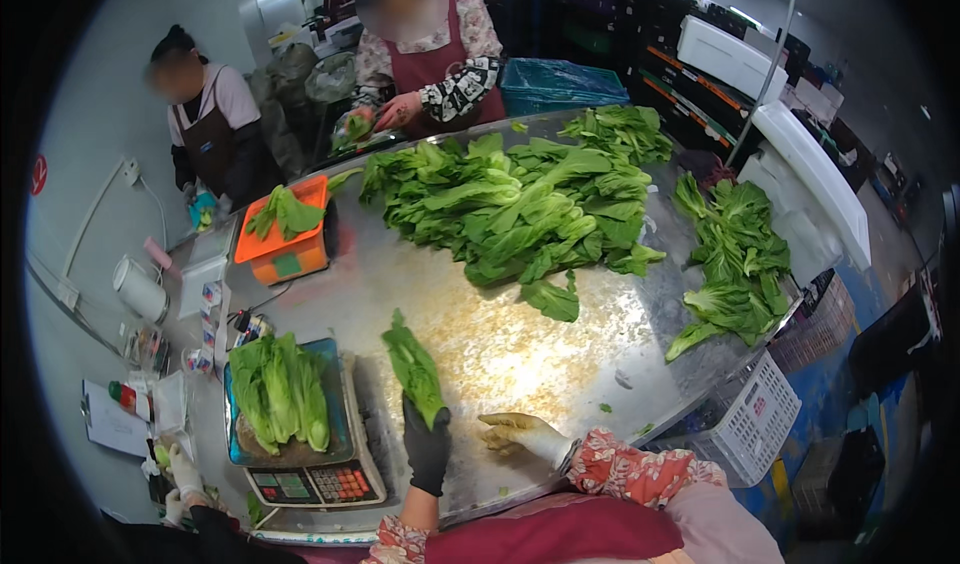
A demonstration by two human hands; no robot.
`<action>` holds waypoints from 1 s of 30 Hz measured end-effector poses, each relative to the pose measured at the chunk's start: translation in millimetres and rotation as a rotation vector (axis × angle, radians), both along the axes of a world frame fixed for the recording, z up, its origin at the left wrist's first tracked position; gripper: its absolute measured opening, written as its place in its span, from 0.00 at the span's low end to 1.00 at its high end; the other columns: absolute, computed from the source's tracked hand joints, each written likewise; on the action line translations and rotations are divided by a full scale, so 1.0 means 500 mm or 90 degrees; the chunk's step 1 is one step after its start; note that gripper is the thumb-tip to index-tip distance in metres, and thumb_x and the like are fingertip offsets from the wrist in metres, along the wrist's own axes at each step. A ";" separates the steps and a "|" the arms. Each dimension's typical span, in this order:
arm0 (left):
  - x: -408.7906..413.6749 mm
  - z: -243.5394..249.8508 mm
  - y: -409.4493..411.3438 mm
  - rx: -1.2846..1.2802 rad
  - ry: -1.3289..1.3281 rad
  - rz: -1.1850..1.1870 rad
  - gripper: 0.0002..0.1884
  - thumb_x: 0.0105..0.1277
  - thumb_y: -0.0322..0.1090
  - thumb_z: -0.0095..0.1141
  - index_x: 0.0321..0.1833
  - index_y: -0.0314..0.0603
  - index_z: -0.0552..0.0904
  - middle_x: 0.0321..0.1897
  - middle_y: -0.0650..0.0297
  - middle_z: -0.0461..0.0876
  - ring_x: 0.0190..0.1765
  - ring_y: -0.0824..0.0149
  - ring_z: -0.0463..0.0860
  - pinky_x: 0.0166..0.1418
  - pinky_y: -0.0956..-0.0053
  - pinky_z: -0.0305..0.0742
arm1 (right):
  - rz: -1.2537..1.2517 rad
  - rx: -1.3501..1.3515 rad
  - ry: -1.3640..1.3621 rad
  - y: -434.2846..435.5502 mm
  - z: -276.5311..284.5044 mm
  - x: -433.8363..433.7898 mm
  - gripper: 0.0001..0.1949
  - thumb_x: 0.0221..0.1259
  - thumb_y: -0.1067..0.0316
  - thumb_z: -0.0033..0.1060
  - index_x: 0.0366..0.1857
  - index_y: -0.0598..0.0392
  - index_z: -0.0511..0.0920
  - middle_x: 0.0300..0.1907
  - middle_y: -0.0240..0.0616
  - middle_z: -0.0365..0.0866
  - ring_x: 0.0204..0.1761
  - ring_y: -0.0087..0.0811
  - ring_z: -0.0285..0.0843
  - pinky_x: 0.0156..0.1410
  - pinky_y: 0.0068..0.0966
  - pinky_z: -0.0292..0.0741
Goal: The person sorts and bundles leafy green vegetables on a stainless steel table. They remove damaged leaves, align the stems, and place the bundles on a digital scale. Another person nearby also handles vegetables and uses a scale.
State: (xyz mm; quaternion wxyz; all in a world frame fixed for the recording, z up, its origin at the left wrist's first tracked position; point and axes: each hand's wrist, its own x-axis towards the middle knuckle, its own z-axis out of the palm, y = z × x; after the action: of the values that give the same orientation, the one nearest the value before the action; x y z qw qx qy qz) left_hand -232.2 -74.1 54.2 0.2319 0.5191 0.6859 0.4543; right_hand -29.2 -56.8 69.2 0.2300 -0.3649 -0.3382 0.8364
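My left hand (427,444), in a dark glove, grips the lower end of a head of leafy greens (414,369) just right of the weighing scale. My right hand (525,438), in a whitish glove with stained fingertips, is held over the metal table (480,354) with nothing in it, its fingers apart. Several heads of leafy greens (281,395) lie side by side on the pan of the digital scale (319,481) at the left. A large pile of leafy greens (517,204) covers the far part of the table.
An orange scale (289,260) holding some leaves stands at the far left. More greens (739,256) lie along the right edge, above a white plastic crate (754,421). A co-worker (435,61) handles greens across the table. Another person's gloved hands (184,481) are at lower left.
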 end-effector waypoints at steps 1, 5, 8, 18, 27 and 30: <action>0.009 0.002 0.015 0.033 0.058 0.028 0.38 0.61 0.43 0.58 0.72 0.38 0.56 0.57 0.42 0.74 0.54 0.44 0.77 0.53 0.60 0.73 | 0.000 0.015 -0.037 0.009 -0.009 0.028 0.25 0.68 0.62 0.52 0.67 0.54 0.64 0.48 0.33 0.77 0.48 0.22 0.75 0.55 0.20 0.73; 0.035 -0.068 0.030 -0.014 0.521 0.100 0.38 0.59 0.40 0.54 0.72 0.38 0.57 0.55 0.45 0.73 0.57 0.45 0.71 0.62 0.55 0.64 | -0.003 0.057 -0.198 0.080 -0.010 0.134 0.22 0.67 0.62 0.54 0.63 0.56 0.68 0.51 0.40 0.79 0.51 0.24 0.75 0.57 0.21 0.72; 0.019 -0.120 0.036 -0.022 0.479 0.162 0.35 0.56 0.38 0.55 0.68 0.37 0.64 0.53 0.47 0.73 0.58 0.45 0.69 0.63 0.53 0.62 | -0.024 0.465 -0.528 0.204 0.064 0.203 0.29 0.64 0.60 0.56 0.67 0.55 0.61 0.58 0.51 0.73 0.60 0.40 0.71 0.63 0.31 0.68; 0.021 -0.129 0.042 -0.084 0.489 0.147 0.36 0.57 0.40 0.57 0.70 0.40 0.62 0.57 0.47 0.71 0.61 0.47 0.69 0.65 0.54 0.61 | 0.185 1.235 -1.233 0.680 0.009 0.230 0.55 0.48 0.42 0.66 0.74 0.48 0.37 0.75 0.46 0.44 0.76 0.43 0.41 0.74 0.55 0.44; 0.030 -0.127 0.042 -0.107 0.509 0.180 0.37 0.56 0.44 0.58 0.70 0.45 0.63 0.57 0.49 0.71 0.58 0.46 0.70 0.62 0.54 0.65 | 0.481 1.068 -1.067 0.823 0.077 0.133 0.44 0.46 0.56 0.67 0.70 0.51 0.53 0.59 0.40 0.70 0.63 0.39 0.66 0.69 0.45 0.57; 0.026 -0.134 0.039 -0.093 0.524 0.181 0.37 0.55 0.43 0.58 0.69 0.44 0.64 0.56 0.49 0.72 0.58 0.47 0.70 0.62 0.54 0.65 | 0.420 1.118 -1.111 0.817 0.058 0.115 0.37 0.49 0.58 0.63 0.67 0.49 0.59 0.60 0.41 0.69 0.66 0.40 0.63 0.68 0.44 0.57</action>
State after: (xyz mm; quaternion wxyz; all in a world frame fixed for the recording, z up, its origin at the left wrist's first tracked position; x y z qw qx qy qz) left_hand -219.0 -54.6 -12.8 -0.0890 0.5394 0.8161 0.1873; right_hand 28.2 351.9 98.0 -0.1216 -0.4157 -0.8862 -0.1646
